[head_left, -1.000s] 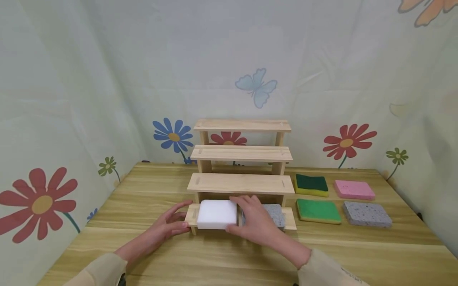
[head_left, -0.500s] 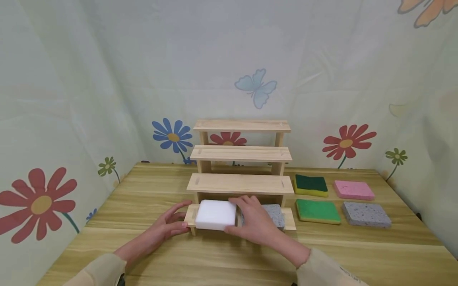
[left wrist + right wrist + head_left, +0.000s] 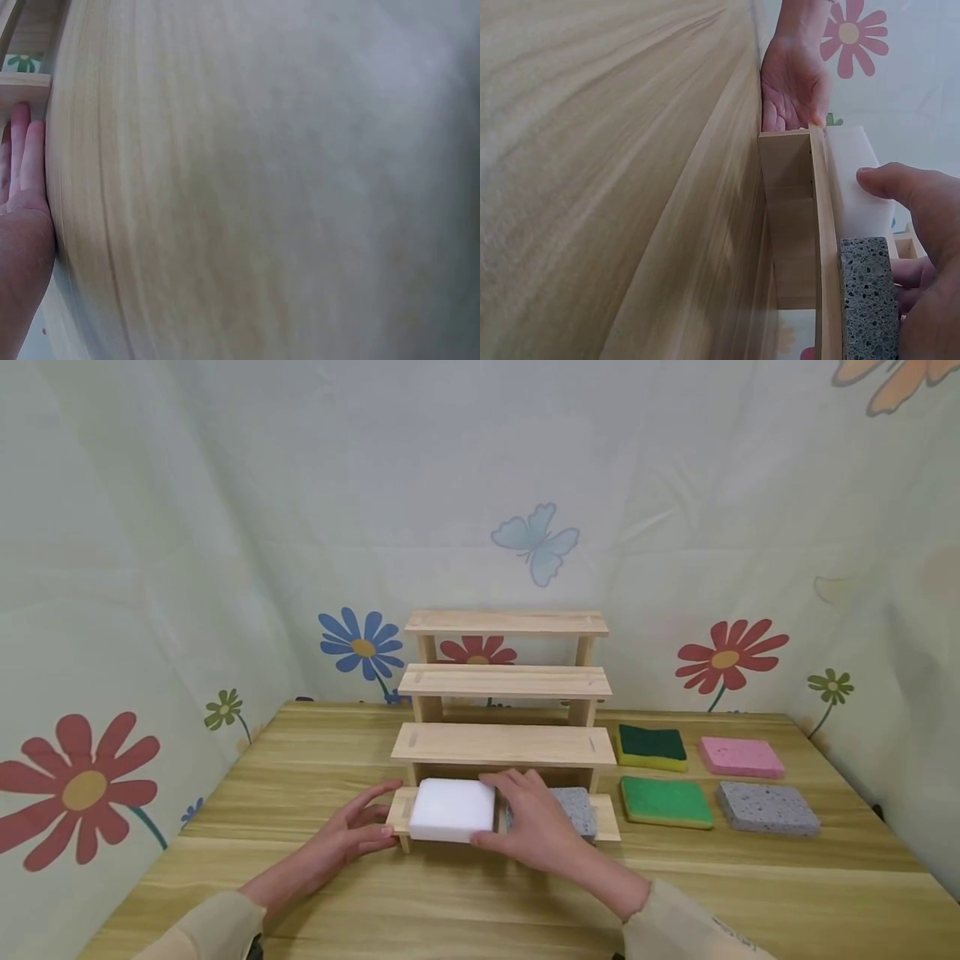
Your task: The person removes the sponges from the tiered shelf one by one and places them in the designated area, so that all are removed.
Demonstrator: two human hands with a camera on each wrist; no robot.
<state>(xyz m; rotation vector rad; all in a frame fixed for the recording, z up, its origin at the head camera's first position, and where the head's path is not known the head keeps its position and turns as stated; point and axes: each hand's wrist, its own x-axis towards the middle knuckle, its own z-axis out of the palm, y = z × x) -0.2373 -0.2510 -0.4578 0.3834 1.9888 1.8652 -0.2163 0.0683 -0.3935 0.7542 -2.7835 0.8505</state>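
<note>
A white block-shaped sponge (image 3: 452, 811) lies flat on the lowest step of a wooden tiered stand (image 3: 504, 743), towards its left end. My right hand (image 3: 536, 827) grips the sponge by its right side, with the thumb at the front edge and the fingers towards the back. Partly hidden behind this hand, a grey speckled sponge (image 3: 868, 300) rests on the same step. My left hand (image 3: 348, 835) holds the left end of the lowest step between thumb and fingers. In the left wrist view some of its fingers (image 3: 31, 154) reach under the board.
Right of the stand lie a dark green and yellow sponge (image 3: 652, 747), a pink sponge (image 3: 742, 757), a green sponge (image 3: 667, 802) and another grey speckled sponge (image 3: 769, 808). They rest on the wood-grain table (image 3: 480, 914). A flower-print curtain (image 3: 360, 485) surrounds the table.
The white sponge and my right hand have shifted very slightly to the left, mostly in the first half second. My left hand keeps its place on the step's end.
</note>
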